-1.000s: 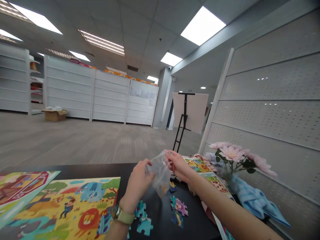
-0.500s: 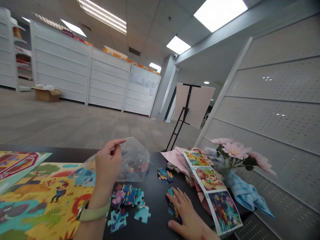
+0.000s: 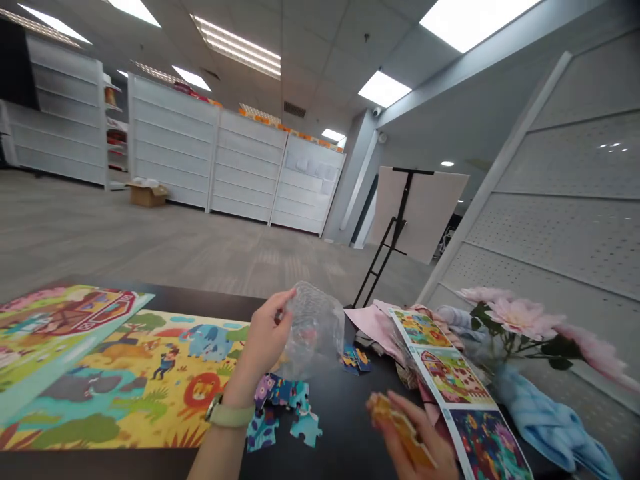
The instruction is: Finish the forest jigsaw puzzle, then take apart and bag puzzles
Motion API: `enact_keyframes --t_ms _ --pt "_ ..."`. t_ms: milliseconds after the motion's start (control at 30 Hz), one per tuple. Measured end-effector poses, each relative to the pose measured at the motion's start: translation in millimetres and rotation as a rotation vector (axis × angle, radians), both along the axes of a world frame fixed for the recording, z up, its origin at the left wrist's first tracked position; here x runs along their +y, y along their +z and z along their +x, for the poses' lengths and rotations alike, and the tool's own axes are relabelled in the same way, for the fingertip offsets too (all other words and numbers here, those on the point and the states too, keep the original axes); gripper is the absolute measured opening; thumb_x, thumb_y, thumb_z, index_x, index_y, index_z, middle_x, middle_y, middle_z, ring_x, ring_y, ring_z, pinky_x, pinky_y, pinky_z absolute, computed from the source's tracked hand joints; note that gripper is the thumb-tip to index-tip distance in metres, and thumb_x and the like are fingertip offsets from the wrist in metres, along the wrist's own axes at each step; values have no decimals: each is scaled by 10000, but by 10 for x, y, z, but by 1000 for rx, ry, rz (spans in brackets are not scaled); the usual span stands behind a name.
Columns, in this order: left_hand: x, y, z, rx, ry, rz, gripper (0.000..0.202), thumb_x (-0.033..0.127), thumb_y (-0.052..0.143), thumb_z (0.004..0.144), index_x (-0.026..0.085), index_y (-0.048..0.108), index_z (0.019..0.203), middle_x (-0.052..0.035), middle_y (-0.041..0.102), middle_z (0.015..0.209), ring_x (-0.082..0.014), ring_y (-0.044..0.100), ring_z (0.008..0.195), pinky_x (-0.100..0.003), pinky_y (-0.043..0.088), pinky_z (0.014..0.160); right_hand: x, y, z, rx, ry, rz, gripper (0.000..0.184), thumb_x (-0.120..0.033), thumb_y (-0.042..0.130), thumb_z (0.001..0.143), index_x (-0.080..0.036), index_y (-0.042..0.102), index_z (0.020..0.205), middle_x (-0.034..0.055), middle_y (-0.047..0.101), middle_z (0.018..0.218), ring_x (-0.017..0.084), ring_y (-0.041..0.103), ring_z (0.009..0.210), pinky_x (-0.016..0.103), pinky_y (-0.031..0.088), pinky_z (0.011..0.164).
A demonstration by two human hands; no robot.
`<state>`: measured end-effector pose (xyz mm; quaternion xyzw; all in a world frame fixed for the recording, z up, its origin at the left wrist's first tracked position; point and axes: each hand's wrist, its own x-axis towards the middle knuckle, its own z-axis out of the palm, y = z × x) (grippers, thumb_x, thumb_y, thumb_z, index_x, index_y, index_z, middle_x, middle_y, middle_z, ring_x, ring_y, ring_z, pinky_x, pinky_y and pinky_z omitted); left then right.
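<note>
My left hand [image 3: 264, 343], a watch on its wrist, pinches the edge of a clear plastic bag [image 3: 317, 333] that stands crumpled on the dark table. Something small and reddish shows through the bag. In my right hand [image 3: 435, 443] are puzzle pieces [image 3: 404, 432], orange-yellow on the visible side and a little blurred; how many, I cannot tell. Below the bag lies a loose pile of teal and purple puzzle pieces [image 3: 287, 400]. A smaller cluster of blue and orange pieces [image 3: 356, 360] sits right of the bag.
Left on the table [image 3: 330, 453] lie an animal-scene puzzle [image 3: 165, 393] and a farm picture [image 3: 65, 327] overlapping it. At right are a picture strip [image 3: 450, 377], pink cloth [image 3: 373, 325], pink flowers [image 3: 523, 320] and a blue checked cloth [image 3: 550, 420]. An easel [image 3: 400, 227] stands beyond.
My right hand was flat over puzzle pieces on the table; now it is raised with pieces gripped in it. My left hand still holds the bag. The view has turned left.
</note>
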<state>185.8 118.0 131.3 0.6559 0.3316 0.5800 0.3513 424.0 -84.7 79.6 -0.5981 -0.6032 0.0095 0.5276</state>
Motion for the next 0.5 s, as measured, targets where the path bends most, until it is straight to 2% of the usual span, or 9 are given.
enact_keyframes --t_ms 67,133,167,233,300,333,400,467,500 --pt "-31 3 49 45 -43 37 502 152 502 825 168 665 1300 -85 676 1263 -131 586 766 -226 478 646 191 597 -317 166 4 166 297 -339 686 906 -249 595 1174 109 776 1038 271 781 840 360 671 718" --pt "-60 8 85 99 -58 71 569 105 484 783 179 651 1322 -77 658 1287 -121 557 728 -226 470 635 473 1091 -614 282 68 209 341 -363 686 902 -241 552 1191 99 763 1018 262 778 828 356 666 675" --pt "-70 11 93 119 -61 84 596 89 478 765 187 647 1329 -73 654 1290 -117 548 711 -231 468 639 636 1262 -732 304 126 144 361 -388 672 903 -241 539 1205 92 760 1006 251 774 820 358 661 684" --pt "-76 18 84 123 -55 96 620 78 474 749 198 645 1332 -69 651 1288 -114 540 686 -242 468 647 947 1434 -879 277 260 -86 428 -402 728 830 -236 554 1184 69 759 970 233 761 797 346 649 671" --pt "-65 27 48 94 -30 86 610 81 474 755 203 652 1326 -70 650 1289 -113 539 674 -247 468 645 1152 1413 -905 240 313 -137 463 -367 761 783 -226 568 1180 85 736 1093 238 739 948 363 628 796" --pt "-54 32 24 74 -4 75 604 82 473 762 201 653 1325 -70 650 1287 -111 539 672 -248 467 649 1197 1354 -879 194 295 -84 437 -345 746 797 -225 580 1183 90 715 1153 239 711 1033 380 598 883" --pt "-24 39 -29 35 50 49 592 84 468 775 188 650 1329 -72 650 1279 -103 536 666 -242 463 655 1186 1183 -776 73 186 124 340 -305 672 859 -228 607 1184 89 678 1215 238 644 1147 414 503 1024" --pt "10 50 -83 -13 106 23 580 90 467 780 165 649 1326 -78 642 1287 -95 538 672 -229 459 658 1109 968 -654 -13 71 248 231 -284 590 907 -223 640 1124 82 684 1140 241 634 1100 411 482 1005" --pt "25 59 -110 -48 146 7 573 95 469 781 153 651 1321 -81 640 1284 -91 535 669 -222 456 650 1071 849 -610 -20 43 221 178 -280 554 920 -215 653 1054 76 693 1055 236 646 1020 390 502 940"
